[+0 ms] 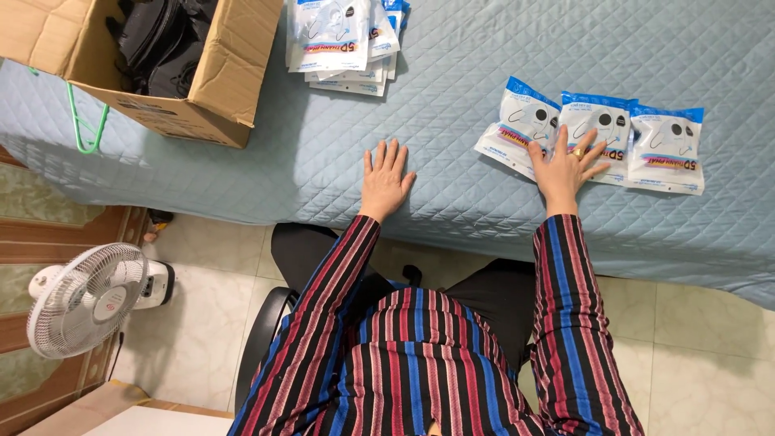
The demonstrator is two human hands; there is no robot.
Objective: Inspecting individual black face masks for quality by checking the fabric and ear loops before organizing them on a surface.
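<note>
Right hand (565,165), fingers spread, presses the row of packets (593,133); keep it flat (overlaps slip). Left hand (385,179) lies open-palmed on the bed (452,81).

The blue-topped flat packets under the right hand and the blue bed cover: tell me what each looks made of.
Blue-topped flat packets: probably thin glossy plastic film, clear enough to show contents, with glare. Pale blue quilted bed cover: seemingly matte stitched fabric, diamond pattern.
</note>
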